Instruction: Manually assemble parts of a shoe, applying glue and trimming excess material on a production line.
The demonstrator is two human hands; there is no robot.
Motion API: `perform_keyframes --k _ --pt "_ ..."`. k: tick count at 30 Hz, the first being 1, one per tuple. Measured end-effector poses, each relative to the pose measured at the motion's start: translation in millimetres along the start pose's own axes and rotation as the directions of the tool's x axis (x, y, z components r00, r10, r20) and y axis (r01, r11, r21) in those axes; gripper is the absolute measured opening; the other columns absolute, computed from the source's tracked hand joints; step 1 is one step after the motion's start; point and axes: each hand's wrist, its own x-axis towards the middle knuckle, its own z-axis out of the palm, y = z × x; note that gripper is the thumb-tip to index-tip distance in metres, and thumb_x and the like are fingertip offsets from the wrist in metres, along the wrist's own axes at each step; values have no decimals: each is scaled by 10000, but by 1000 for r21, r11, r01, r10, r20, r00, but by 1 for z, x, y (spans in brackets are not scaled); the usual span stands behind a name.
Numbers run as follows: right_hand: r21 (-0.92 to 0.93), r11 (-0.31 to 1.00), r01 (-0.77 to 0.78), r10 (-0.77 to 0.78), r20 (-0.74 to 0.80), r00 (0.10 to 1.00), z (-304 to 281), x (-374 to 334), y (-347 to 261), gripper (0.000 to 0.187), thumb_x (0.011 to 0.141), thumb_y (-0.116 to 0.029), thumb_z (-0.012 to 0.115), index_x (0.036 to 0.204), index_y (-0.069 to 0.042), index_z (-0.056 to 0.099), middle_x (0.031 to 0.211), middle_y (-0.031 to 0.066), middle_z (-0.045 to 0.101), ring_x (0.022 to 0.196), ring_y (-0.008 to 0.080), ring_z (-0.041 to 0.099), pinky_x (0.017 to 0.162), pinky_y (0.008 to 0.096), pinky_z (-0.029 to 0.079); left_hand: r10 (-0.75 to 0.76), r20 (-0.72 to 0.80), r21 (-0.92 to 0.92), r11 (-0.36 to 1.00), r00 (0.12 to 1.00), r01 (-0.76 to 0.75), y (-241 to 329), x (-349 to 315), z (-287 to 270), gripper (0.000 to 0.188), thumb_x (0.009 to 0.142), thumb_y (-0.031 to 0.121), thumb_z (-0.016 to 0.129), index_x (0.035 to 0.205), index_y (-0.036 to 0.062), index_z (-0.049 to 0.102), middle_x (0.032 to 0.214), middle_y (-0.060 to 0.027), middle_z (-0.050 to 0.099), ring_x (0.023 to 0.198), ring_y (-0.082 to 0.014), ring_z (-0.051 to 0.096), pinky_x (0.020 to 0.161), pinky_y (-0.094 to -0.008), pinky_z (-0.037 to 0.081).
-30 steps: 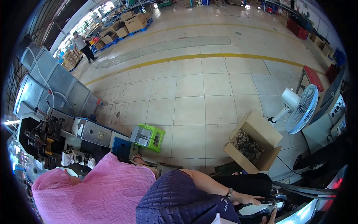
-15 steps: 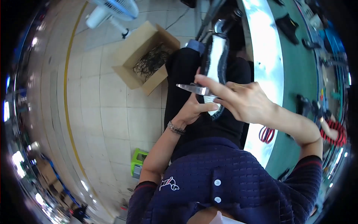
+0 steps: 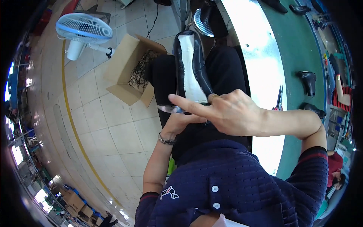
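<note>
A black shoe upper on a last (image 3: pixel 191 70) lies sole side up over my thighs, a long white strip down its middle. My left hand (image 3: pixel 178 125) is closed round its near end, with the fingers partly hidden beneath. Across that same end reaches my right hand (image 3: pixel 238 113), curled with the index finger stretched out to the left. From under this finger pokes a shiny metal tool with a pointed blade (image 3: pixel 169 109), gripped by the right hand; its handle is hidden and its exact kind does not show.
A cardboard box (image 3: pixel 123 75) of dark cords stands on the floor ahead left, a white fan (image 3: pixel 85 30) beyond it. Along my right runs a metal bench edge (image 3: pixel 261 72) with scissors (image 3: pixel 279 100). Past it, a green belt (image 3: pixel 289 87) carries black shoes (image 3: pixel 308 82). People sit farther right.
The shoe has shifted left and a little nearer in the view, its far end now leaning left. Both hands have moved slightly left and down with it, still holding the shoe and tool.
</note>
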Motion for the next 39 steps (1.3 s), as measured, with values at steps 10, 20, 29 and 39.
perform_keyframes --k 10,20,29,39 --pt "343 884 -317 417 -273 867 12 -34 56 677 917 -204 576 1499 -184 230 630 184 625 556 373 623 509 475 483 -20 -252 -57 998 967 6 80 60 -12 677 867 290 704 1431 94 384 1303 -67 546 1169 -185 533 1005 -322 418" --pt "465 403 -788 912 -282 299 130 -169 87 630 854 -333 644 1418 -195 399 846 245 662 716 429 647 669 515 504 26 -251 -156 986 968 -67 89 32 15 452 780 81 734 1199 57 565 973 -30 640 889 -183 633 798 -329 532" --pt "477 645 -597 762 -458 458 38 -95 162 505 875 -284 624 1353 -181 497 1091 222 633 1024 384 609 851 487 488 296 74 -173 944 952 -280 103 69 23 627 748 105 685 1301 -83 456 1229 -191 586 1132 -293 575 997 -392 453" --pt "301 883 -360 449 -765 461 -264 62 182 349 817 -223 639 1117 -62 566 884 211 679 917 384 661 779 495 514 411 172 -31 911 896 -412 87 41 72 988 654 339 767 1420 -78 304 1342 -314 460 1165 -384 558 988 -468 482"
